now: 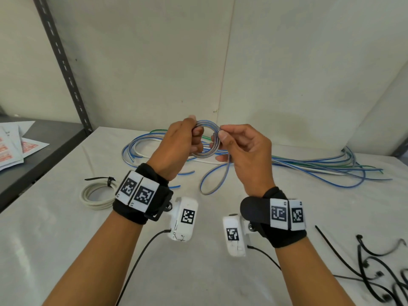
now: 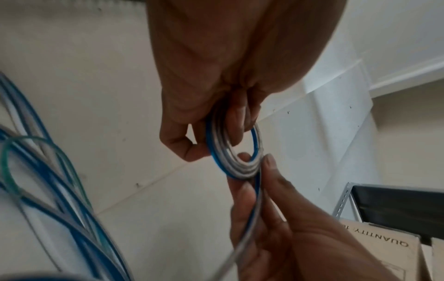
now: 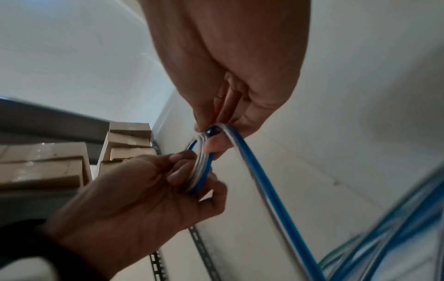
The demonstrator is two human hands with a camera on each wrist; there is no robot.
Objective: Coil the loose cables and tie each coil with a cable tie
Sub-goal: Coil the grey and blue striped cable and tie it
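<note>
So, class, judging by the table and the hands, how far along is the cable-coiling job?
Done: one white coil lies on the table, bound with a black tie. In hand: the left hand grips a small blue-and-grey coil while the right hand pinches its loose tail; it has no tie yet. Left: a heap of loose cables behind the hands, with spare cable ties waiting at the right.

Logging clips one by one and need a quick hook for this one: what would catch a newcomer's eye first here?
First, the two hands raised mid-frame: the left hand grips a small blue-and-grey cable coil while the right hand pinches its far side, a loose tail hanging to the table. Behind them sprawls a tangle of loose blue and green cables. A finished white coil, already tied, lies at left, and spare black cable ties at lower right.
</note>
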